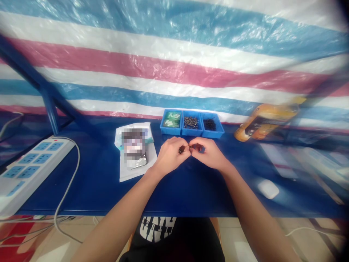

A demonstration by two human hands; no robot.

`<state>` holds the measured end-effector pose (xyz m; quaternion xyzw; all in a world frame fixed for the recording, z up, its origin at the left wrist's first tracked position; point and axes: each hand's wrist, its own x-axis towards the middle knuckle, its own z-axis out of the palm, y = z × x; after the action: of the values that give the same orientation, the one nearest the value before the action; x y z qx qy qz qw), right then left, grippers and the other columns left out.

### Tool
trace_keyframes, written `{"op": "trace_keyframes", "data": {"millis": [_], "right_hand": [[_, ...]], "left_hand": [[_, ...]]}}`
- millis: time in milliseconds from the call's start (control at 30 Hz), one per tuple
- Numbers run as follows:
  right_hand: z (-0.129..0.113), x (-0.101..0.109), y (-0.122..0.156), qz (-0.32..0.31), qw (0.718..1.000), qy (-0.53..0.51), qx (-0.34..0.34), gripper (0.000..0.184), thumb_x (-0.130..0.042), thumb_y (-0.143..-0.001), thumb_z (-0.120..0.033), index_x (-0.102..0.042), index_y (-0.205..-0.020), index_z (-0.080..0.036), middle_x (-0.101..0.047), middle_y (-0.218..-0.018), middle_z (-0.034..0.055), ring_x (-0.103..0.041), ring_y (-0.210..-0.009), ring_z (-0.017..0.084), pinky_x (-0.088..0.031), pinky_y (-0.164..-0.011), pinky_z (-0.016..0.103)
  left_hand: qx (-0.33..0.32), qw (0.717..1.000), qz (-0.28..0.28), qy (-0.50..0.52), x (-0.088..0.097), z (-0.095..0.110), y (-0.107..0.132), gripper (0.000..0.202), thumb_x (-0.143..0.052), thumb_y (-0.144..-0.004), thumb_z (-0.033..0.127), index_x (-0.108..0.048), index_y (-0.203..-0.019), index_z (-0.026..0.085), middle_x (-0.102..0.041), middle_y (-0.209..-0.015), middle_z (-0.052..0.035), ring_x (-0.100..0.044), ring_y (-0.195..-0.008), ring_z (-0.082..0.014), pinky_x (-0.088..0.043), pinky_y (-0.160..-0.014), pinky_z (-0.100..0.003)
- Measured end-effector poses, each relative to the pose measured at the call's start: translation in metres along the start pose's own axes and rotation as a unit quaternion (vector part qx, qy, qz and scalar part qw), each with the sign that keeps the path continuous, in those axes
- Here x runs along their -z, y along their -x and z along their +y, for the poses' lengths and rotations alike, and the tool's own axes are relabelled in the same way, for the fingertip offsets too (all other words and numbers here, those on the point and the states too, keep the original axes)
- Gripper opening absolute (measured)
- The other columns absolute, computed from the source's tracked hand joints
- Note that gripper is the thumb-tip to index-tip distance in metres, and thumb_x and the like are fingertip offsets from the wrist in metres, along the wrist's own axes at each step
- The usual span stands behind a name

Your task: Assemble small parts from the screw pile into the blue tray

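My left hand [173, 154] and my right hand [208, 153] meet fingertip to fingertip above the blue table [191, 193]. Each is closed in a pinch. Between their fingertips is a small dark piece with a brassy glint [190, 146], mostly hidden by the fingers. Just beyond the hands stand three joined blue bins. The left bin [171, 132] holds green-and-white packets. Small metal parts [191, 122] fill the middle one, and small black parts [209, 124] lie in the right one.
Left of my hands lie a white sheet [128, 174] and a partly blurred-out phone-like object [141, 160]. A white power strip [51, 153] with its cable is farther left. On the right are a yellow-orange bottle [261, 118], a white rounded case [268, 189] and smeared flat items.
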<state>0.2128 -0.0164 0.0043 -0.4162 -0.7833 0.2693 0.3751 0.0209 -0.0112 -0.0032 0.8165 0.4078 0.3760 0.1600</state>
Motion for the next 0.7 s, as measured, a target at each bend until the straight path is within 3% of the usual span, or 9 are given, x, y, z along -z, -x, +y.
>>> {"op": "trace_keyframes", "data": {"millis": [367, 533, 700], "right_hand": [[0.006, -0.013, -0.002, 0.077, 0.997, -0.007, 0.004, 0.018, -0.062, -0.082, -0.016, -0.072, -0.096, -0.022, -0.071, -0.093, 0.0023, -0.062, -0.071, 0.014, -0.050, -0.066, 0.028], [0.012, -0.012, -0.003, 0.113, 0.991, -0.056, -0.047, 0.015, -0.063, -0.084, -0.021, -0.073, -0.094, -0.022, -0.074, -0.093, 0.0030, -0.063, -0.069, 0.014, -0.052, -0.066, 0.029], [0.005, -0.012, -0.005, 0.105, 0.979, -0.154, -0.087, 0.016, -0.069, -0.084, -0.032, -0.071, -0.095, -0.020, -0.073, -0.092, 0.0046, -0.064, -0.066, 0.014, -0.054, -0.063, 0.030]], "left_hand": [[0.036, 0.999, 0.020, -0.003, -0.001, -0.002, 0.001, 0.017, -0.056, -0.090, 0.024, -0.065, -0.077, 0.021, -0.068, -0.075, 0.0001, -0.060, -0.076, -0.0166, -0.045, -0.072, -0.029], [0.057, 0.998, 0.040, 0.000, -0.001, 0.000, 0.000, 0.022, -0.052, -0.096, 0.033, -0.067, -0.084, 0.022, -0.071, -0.082, -0.0008, -0.063, -0.079, -0.0173, -0.046, -0.075, -0.030], [0.070, 0.997, 0.011, 0.020, -0.004, -0.002, -0.001, 0.020, -0.052, -0.096, 0.033, -0.069, -0.096, 0.023, -0.073, -0.090, -0.0012, -0.066, -0.079, -0.0171, -0.047, -0.074, -0.029]]}}
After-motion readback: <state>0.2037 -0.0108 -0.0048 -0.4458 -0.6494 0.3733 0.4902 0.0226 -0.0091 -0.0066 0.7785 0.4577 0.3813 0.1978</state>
